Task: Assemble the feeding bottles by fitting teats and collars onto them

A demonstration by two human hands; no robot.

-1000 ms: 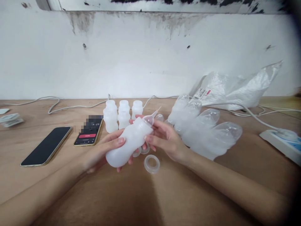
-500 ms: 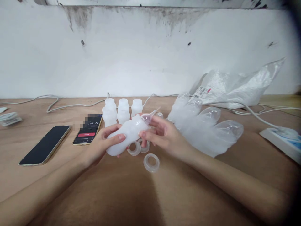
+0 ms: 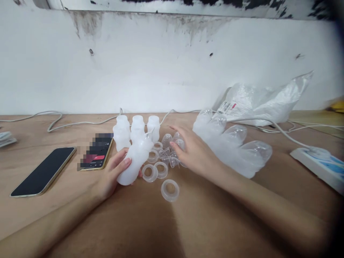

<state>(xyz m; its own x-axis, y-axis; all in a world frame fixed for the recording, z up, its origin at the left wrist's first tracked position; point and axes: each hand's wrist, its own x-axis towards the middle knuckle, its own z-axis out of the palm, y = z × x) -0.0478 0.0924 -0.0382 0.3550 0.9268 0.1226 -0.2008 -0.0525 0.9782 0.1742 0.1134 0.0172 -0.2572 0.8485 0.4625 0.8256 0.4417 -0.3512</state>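
In my left hand [image 3: 115, 172] is a white squeeze bottle [image 3: 134, 161], tilted with its neck up and to the right. A thin clear pointed tip [image 3: 151, 132] shows at its neck. My right hand [image 3: 189, 145], thumb and fingers apart, is over a loose pile of small clear plastic pieces [image 3: 165, 154], and I cannot see any piece held in it. Several translucent rings [image 3: 170, 190] lie between the hands. Behind the held bottle stand more white bottles [image 3: 123, 129].
Clear-domed white containers [image 3: 223, 143] lie in a cluster at right, before a crinkled plastic bag [image 3: 258, 104]. Two phones, one dark [image 3: 44, 172] and one lit [image 3: 103, 154], lie at left. A power strip [image 3: 319, 165] is at far right; cables [image 3: 55, 123] run along the wall.
My right hand has come away from the bottle's neck and moved over the clear pieces, its fingers spreading. The bottle, still in my left hand, has turned more upright.
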